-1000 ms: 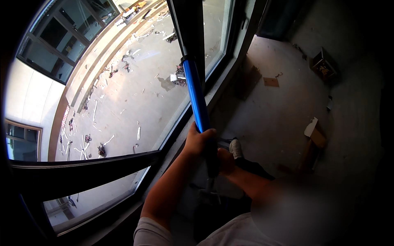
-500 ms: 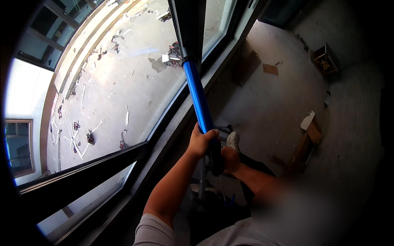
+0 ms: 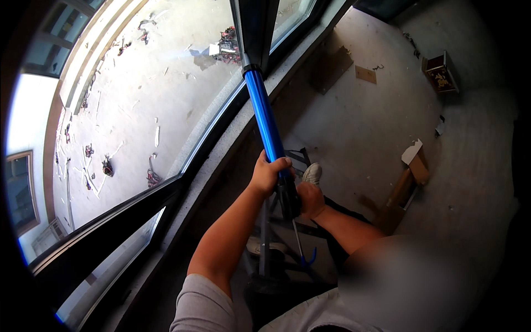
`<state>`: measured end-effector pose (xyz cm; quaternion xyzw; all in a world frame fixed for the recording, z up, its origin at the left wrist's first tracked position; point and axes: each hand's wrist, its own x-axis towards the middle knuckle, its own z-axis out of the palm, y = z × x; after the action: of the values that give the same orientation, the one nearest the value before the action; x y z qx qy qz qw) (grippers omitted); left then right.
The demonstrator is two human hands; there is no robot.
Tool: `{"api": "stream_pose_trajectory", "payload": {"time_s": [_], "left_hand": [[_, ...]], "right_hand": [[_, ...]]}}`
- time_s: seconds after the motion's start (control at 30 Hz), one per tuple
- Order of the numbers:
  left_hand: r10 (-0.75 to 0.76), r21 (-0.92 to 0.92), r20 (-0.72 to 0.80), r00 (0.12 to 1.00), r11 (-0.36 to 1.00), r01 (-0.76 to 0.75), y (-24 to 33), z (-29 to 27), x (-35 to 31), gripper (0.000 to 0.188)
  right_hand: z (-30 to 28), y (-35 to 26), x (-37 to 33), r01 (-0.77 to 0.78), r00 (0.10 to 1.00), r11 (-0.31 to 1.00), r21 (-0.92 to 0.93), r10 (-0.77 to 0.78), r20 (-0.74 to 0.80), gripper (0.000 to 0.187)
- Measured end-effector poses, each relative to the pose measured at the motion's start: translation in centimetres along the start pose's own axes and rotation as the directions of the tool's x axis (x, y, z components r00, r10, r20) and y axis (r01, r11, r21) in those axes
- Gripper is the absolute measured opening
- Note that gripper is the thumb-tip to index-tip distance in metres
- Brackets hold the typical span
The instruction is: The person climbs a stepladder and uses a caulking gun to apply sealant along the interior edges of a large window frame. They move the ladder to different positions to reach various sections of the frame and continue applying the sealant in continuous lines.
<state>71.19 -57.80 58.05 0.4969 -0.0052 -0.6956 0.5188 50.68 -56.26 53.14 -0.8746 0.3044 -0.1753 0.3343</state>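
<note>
A caulking gun with a blue barrel (image 3: 262,113) slants up and away from me, its black front cap against the dark upright of the window frame (image 3: 255,33). The nozzle tip cannot be made out against that frame. My left hand (image 3: 269,172) wraps round the lower end of the barrel, thumb across the top. Beside the black rear body, my right hand (image 3: 311,200) is closed round the handle, which is mostly hidden. Out of the back runs a thin metal rod (image 3: 299,240) ending in a blue hook.
A stepladder (image 3: 264,238) stands beneath me, with my shoes near it. The window sill (image 3: 221,144) runs diagonally past the gun. Indoors, flat cardboard (image 3: 332,69), an open carton (image 3: 416,160) and a dark box (image 3: 440,74) lie on the floor. Debris litters the ground beyond the glass.
The view has shifted a little, and the gun and both hands sit slightly higher in it. The rod and hook show more clearly. Both hands keep their hold.
</note>
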Motion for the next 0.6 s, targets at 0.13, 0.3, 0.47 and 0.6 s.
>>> {"api": "stream_pose_trajectory", "payload": {"time_s": [0.13, 0.3, 0.47, 0.6], "left_hand": [[-0.007, -0.020, -0.005, 1.000, 1.000, 0.007, -1.6, -1.0, 2.3, 0.044], [-0.029, -0.071, -0.038, 0.999, 0.997, 0.026, -3.0, -1.9, 4.9, 0.041], [-0.075, -0.067, -0.093, 0.993, 0.995, 0.069, -4.0, -3.0, 7.0, 0.039], [-0.082, -0.052, -0.105, 0.991, 0.996, 0.077, -5.1, -4.3, 8.8, 0.037]], "right_hand": [[0.9, 2.3, -0.6, -0.038, 0.996, 0.999, -0.018, 0.040, 0.081, 0.024], [2.0, 4.1, -0.4, -0.084, 0.992, 0.996, 0.041, 0.080, 0.094, 0.035], [3.5, 6.1, -0.4, -0.129, 0.982, 0.990, 0.066, 0.118, 0.148, 0.041], [4.9, 7.1, -0.5, -0.182, 0.966, 0.981, 0.069, 0.166, 0.196, 0.044]]}}
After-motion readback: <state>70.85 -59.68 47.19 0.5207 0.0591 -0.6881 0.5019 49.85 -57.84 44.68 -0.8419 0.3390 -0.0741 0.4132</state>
